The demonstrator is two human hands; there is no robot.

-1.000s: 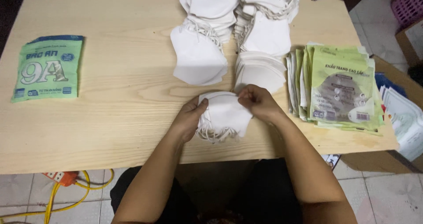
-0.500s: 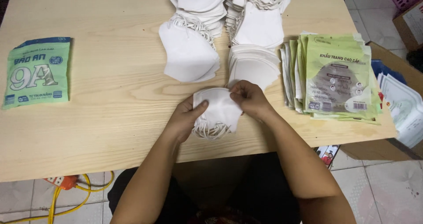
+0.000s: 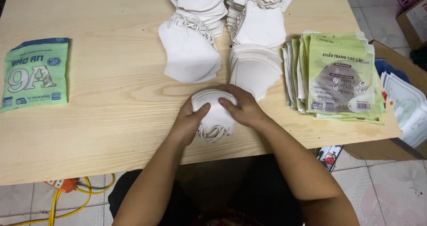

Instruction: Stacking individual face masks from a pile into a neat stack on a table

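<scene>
- A small stack of white face masks (image 3: 215,110) is gripped between both hands at the near edge of a pale wooden table (image 3: 111,97), directly in front of the person.
- The left hand (image 3: 189,121) is closed on the stack's left side, thumb pressed on top; the right hand (image 3: 242,106) is closed over its right side and far edge, fingers curled across the top mask.
- The stack is held between the two hands, touching both, so neither hand is nearer; the left lies toward the near-left, the right toward the far-right.
- The stack's long axis is seen running roughly front to back, the rounded edge pointing away from the person and the ear loops (image 3: 212,132) hanging toward the table's near edge.
- Just beyond the hands, larger piles of loose white masks (image 3: 191,52) are spread toward the table's far side, a second pile (image 3: 255,68) touching the right hand's knuckles.
- A stack of green-and-white flat pouches (image 3: 338,74) is laid to the right, well apart from a single green packet (image 3: 35,74) at the left.
</scene>
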